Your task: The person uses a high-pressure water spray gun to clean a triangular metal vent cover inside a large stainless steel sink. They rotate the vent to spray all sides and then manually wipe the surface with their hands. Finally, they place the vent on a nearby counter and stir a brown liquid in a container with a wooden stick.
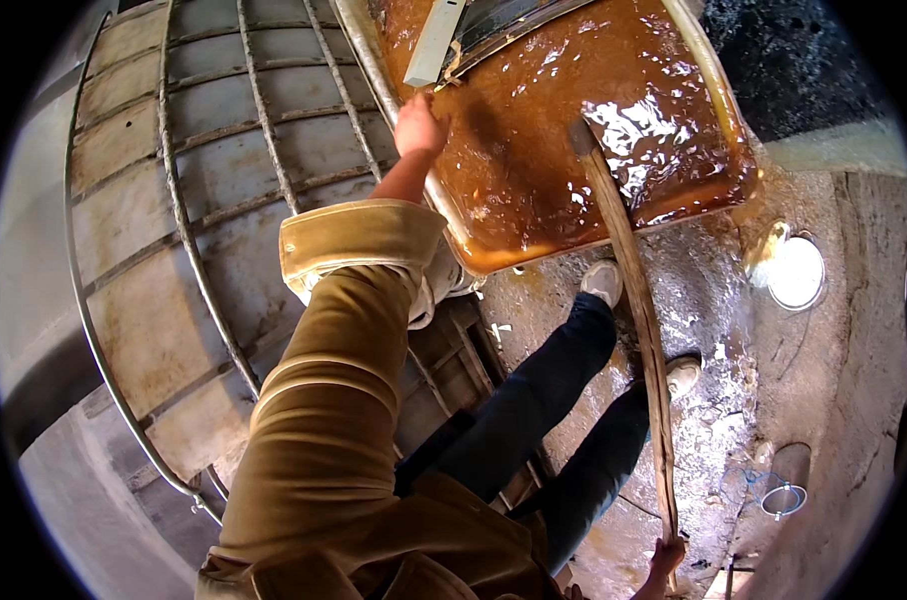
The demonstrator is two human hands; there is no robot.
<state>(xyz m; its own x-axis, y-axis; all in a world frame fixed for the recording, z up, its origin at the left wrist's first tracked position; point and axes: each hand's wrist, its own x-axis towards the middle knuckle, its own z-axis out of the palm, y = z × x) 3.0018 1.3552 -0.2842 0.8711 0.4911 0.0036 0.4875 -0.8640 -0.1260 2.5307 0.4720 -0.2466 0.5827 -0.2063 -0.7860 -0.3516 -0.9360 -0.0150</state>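
A long wooden pole (629, 260) slants from the lower right up to the tank, its darker blunt end over the brown liquid (514, 160). Low in the view, my right hand (667, 553) is closed around the pole's near part. My left hand (421, 127) reaches forward over the left rim of the tank (452, 212), fingers stretched loosely and apparently holding nothing. Just beyond its fingertips is the lower end of a pale flat bar (437, 42); whether they touch is unclear. A dark framed panel (514, 30) lies beside the bar, partly in the liquid.
Left of the tank stands a large rack of metal bars over pale panels (214, 160). The floor (714, 310) is wet and shiny. At right are a white round bucket (798, 273) and a smaller container with a pale rim (784, 500). Dark liquid (794, 70) lies beyond the tank.
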